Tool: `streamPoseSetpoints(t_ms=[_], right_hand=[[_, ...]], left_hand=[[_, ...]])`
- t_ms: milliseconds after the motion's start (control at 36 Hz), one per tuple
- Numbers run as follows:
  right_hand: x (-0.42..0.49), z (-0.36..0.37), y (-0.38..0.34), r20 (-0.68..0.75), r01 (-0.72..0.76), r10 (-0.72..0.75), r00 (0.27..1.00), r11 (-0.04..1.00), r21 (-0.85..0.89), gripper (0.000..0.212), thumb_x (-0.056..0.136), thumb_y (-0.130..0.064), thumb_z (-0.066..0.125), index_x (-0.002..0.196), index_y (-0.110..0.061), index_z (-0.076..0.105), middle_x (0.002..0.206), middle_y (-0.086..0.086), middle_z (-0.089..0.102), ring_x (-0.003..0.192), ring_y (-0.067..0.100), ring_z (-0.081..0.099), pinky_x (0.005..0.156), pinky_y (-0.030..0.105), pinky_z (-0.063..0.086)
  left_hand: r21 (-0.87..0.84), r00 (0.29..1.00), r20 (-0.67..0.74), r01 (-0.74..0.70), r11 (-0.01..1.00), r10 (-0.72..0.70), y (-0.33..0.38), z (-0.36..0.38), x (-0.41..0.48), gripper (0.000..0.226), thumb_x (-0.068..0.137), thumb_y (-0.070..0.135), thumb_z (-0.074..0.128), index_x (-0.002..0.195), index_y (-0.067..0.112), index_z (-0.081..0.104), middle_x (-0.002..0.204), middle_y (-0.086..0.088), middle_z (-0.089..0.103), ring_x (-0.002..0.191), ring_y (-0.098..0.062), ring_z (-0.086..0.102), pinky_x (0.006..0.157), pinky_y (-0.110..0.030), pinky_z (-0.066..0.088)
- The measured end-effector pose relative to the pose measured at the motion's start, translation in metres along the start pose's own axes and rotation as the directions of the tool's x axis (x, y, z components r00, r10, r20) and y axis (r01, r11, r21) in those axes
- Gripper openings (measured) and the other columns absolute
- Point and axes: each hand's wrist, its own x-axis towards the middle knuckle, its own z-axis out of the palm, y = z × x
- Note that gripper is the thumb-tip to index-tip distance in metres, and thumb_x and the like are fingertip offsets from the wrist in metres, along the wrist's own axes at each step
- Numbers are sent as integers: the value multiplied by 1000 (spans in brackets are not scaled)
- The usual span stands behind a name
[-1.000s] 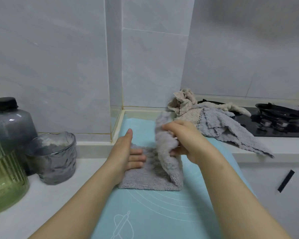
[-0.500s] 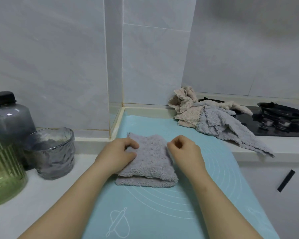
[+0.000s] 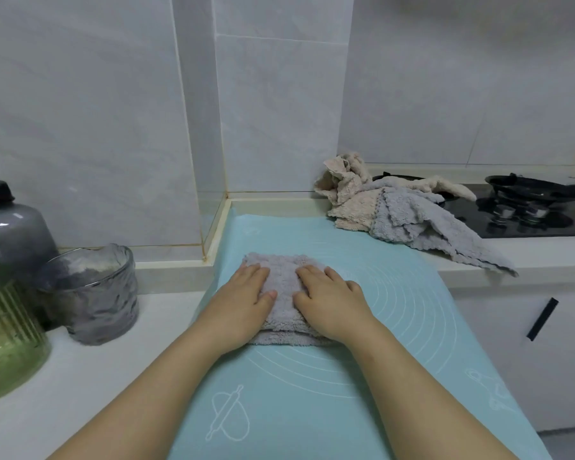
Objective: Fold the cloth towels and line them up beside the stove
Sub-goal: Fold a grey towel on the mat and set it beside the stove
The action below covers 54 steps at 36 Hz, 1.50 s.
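A folded grey towel point(image 3: 284, 283) lies on the light blue mat point(image 3: 395, 293) in the middle of the counter. My left hand point(image 3: 243, 300) presses flat on its left half with straight fingers. My right hand point(image 3: 329, 300) presses flat on its right half the same way. Further back on the right, a heap of unfolded towels sits at the stove's edge: a beige one point(image 3: 349, 194) and a grey one point(image 3: 422, 227) that trails toward the counter's front edge. The black gas stove point(image 3: 531, 207) is at the far right.
At the left stand a dark grey bottle with a black cap point(image 3: 7, 227), a smoky glass cup point(image 3: 90, 293) and a green ribbed glass jar point(image 3: 4, 340). Tiled walls close the back. A white cabinet front with a black handle point(image 3: 541, 318) is below the counter on the right.
My right hand laid the lifted half of the grey towel over, both hands pinched its far edge, and now both lie flat on the folded towel.
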Motion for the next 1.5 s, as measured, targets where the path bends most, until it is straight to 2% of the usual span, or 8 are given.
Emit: streamPoseSetpoints(t_ms=[361, 556, 722, 833, 972, 1167, 1333, 1500], right_hand=[[0, 13, 5, 42, -2, 0, 999, 999, 52, 53, 99, -31, 20, 150, -22, 11, 159, -7, 1, 146, 17, 0, 115, 45, 2], [-5, 14, 10, -266, 62, 30, 963, 941, 333, 56, 95, -38, 42, 146, -26, 23, 152, -6, 28, 138, 15, 28, 111, 36, 22], [0, 15, 14, -215, -228, 277, 936, 947, 228, 56, 92, -44, 41, 133, -6, 40, 134, 10, 47, 129, 26, 35, 103, 38, 28], [0, 20, 11, -213, -225, 260, 942, 958, 176, 53, 90, -49, 33, 110, -5, 55, 121, 7, 51, 126, 25, 35, 104, 38, 28], [-6, 17, 7, -220, -233, 284, 933, 945, 230, 86, 63, -65, 9, 106, -6, 57, 123, 11, 54, 122, 26, 41, 104, 43, 31], [-22, -1, -5, -119, -323, 384, 916, 879, 351, 39, 82, -57, 44, 79, -18, 44, 133, 6, 53, 128, 21, 42, 110, 38, 24], [-32, -23, -11, 7, -396, 519, 855, 645, 654, 25, 84, -29, 64, 70, -14, 49, 69, 0, 51, 72, 21, 50, 60, 25, 35], [-48, -54, 4, 248, -404, 577, 778, 158, 901, 17, 88, -20, 61, 80, -12, 49, 81, 5, 59, 70, 15, 57, 55, 17, 44]], left_hand=[[96, 993, 109, 21, 995, -32, -1, 4, -4, 50, 101, 32, 27, 148, 15, 18, 158, 0, 9, 145, -12, 5, 113, -21, 6], [-366, 971, -153, 118, 923, -184, 0, -4, -1, 38, 100, 31, 34, 116, 14, 63, 132, -1, 56, 123, -17, 47, 91, -18, 31], [-50, 950, -176, 251, 967, -256, -14, 0, 5, 49, 92, 40, 47, 137, 20, 42, 132, -9, 53, 123, -30, 44, 99, -34, 38], [6, 925, -204, 328, 945, -319, -15, 1, 9, 56, 88, 50, 48, 136, 23, 40, 124, -7, 54, 120, -28, 43, 86, -34, 42], [5, 902, -176, 401, 916, -394, -4, -1, 7, 53, 86, 49, 52, 120, 10, 44, 116, -12, 51, 113, -30, 44, 79, -34, 40], [-60, 826, 124, 559, 827, -550, 6, -26, 11, 48, 86, 48, 56, 104, 5, 47, 102, -10, 56, 101, -29, 56, 70, -30, 38], [-399, 787, 352, 616, 679, -507, 12, -46, 7, 27, 83, 37, 66, 71, 19, 49, 77, 3, 55, 75, -17, 55, 56, -23, 41], [-705, 766, 504, 632, 322, -399, 43, -47, 11, 21, 86, 26, 64, 99, 12, 55, 103, -10, 65, 92, -26, 64, 83, -38, 54]])
